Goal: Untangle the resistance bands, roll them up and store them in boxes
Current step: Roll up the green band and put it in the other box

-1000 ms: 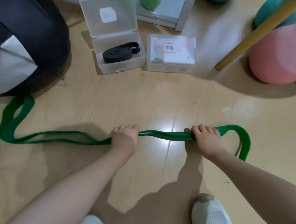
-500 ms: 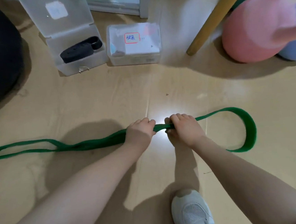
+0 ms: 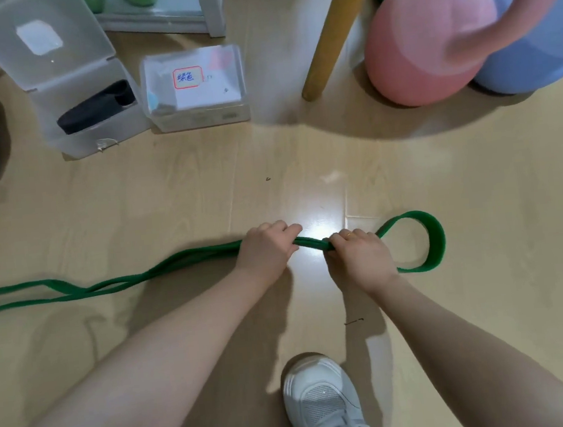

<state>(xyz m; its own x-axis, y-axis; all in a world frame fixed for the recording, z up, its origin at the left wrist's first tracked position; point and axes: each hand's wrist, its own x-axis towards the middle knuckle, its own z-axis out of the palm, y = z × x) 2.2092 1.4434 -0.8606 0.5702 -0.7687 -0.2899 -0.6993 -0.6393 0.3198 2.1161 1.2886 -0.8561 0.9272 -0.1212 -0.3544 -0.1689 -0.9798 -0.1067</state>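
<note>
Green band gathered in both fists, ready to roll

Head view: a green band (image 3: 115, 284) lies on the wooden floor (image 3: 477, 194), its doubled strands running off the left edge of view. The left hand (image 3: 264, 249) is closed around the strands, and the right hand (image 3: 360, 257) is closed around them just beside it, so a short taut stretch sits between the two fists. A loop (image 3: 433, 236) of the band curls out past the right hand; holding there likely gives a starting end for rolling. Toward the far side of the floor stands an open box (image 3: 91, 104) holding a rolled black band (image 3: 97, 105). Just beside it is a shut box (image 3: 197, 87) with a labelled lid, probably meant for the green one. A white shoe (image 3: 326, 405) is planted near the arms
</note>
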